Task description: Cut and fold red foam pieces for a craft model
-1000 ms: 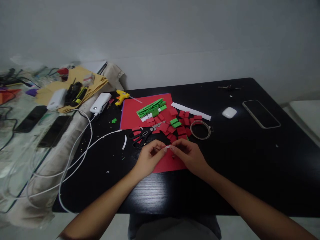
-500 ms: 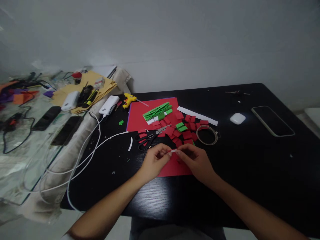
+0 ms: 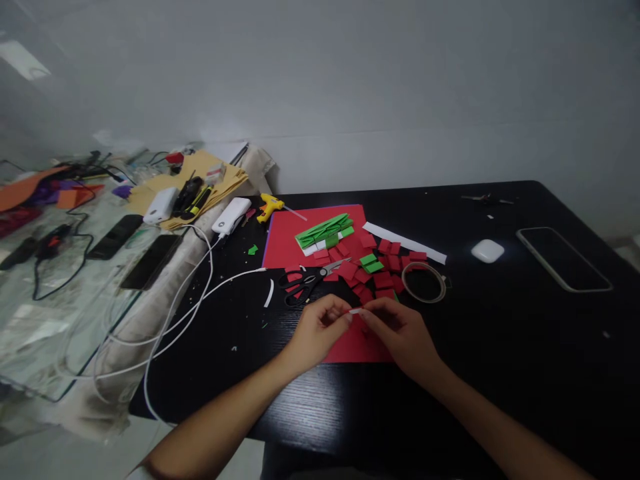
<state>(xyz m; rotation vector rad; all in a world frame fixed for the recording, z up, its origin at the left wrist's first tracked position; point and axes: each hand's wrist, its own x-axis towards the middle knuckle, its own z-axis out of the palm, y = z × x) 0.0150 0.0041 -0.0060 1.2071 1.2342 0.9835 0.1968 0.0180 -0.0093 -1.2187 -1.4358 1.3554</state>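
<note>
Between my two hands is a small white paper strip (image 3: 355,311), pinched at its ends over a red paper sheet (image 3: 350,348). The fingers of my left hand (image 3: 323,327) are closed on its left end. On the other end, my right hand (image 3: 397,327) pinches with thumb and forefinger. Just beyond the fingers lie several folded red paper pieces (image 3: 384,280) and a green folded piece (image 3: 371,263). Black-handled scissors (image 3: 313,277) rest left of them, blades toward the pile. A pleated green paper strip (image 3: 325,231) lies on a larger red sheet (image 3: 280,243) behind.
A tape roll (image 3: 424,301) lies right of the pile, below a long white paper strip (image 3: 405,242). Farther right are a white case (image 3: 487,251) and a phone (image 3: 564,260). A yellow glue gun (image 3: 271,206), power bank (image 3: 231,217) and white cables (image 3: 210,290) occupy the left side.
The whole view has shifted slightly, so the table and its things sit a little lower and farther right. Both hands keep their pinch on the white strip.
</note>
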